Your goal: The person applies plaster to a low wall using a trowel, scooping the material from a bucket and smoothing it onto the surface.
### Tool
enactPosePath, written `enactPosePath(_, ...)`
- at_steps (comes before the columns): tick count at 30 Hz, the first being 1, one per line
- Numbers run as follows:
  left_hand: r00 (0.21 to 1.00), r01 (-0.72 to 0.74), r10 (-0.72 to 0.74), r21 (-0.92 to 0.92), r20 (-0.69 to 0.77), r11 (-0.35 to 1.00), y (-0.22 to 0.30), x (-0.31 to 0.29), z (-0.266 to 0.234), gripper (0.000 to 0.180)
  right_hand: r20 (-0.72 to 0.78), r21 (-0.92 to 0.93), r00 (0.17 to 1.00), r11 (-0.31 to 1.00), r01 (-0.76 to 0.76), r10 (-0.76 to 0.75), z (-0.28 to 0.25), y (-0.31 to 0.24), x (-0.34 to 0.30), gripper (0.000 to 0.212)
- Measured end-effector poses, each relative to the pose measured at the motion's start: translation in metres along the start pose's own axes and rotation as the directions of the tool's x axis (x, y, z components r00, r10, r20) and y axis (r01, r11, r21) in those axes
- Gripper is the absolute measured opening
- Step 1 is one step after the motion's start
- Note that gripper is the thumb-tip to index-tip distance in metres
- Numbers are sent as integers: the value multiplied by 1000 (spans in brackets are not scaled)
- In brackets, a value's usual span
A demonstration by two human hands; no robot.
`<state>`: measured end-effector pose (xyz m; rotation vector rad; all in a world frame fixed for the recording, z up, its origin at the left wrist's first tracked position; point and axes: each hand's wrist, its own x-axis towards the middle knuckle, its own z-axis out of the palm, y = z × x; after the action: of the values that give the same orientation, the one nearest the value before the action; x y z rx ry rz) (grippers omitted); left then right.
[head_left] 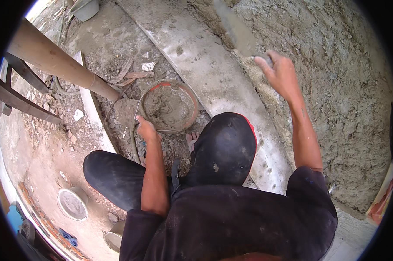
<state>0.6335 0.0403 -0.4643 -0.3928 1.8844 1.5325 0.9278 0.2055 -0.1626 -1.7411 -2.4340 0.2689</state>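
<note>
The right hand [281, 74] closes around a trowel [237, 28] laid against the plastered wall [335, 87]; keeping the blade flat should spread evenly. The left hand [145, 129] grips the rim of the mortar pan [168, 106] by the knees. The trowel's handle is hidden, its blade blurred.

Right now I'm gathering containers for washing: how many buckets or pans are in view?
4, though more may be hidden. The mortar pan sits at the left hand; a grey bucket stands top left; a round pan and a partly visible bucket sit lower left.
</note>
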Motion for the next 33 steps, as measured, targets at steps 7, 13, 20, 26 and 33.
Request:
enactPosePath(7,997,-72,70,155,23,985,-10,-2,15,71,348,-256,864,849,461,-364,171,-19,-11,21)
enactPosePath(13,999,-45,45,158,2,986,9,-16,2,69,588,139,685,888,438,-430,242,-51,-11,32)
enactPosePath(20,999,-46,47,209,-2,977,9,-20,8,69,507,-30,850,983,179,-140,203,-12,-53,34)
enactPosePath(26,996,-32,28,57,80,998,-5,-2,4,67,263,295,840,869,398,-474,186,-45,-39,28)
enactPosePath(33,995,-37,37,-1,92,999,-12,6,6,66,793,579,476,712,-396,-380,110,-9,30,32)
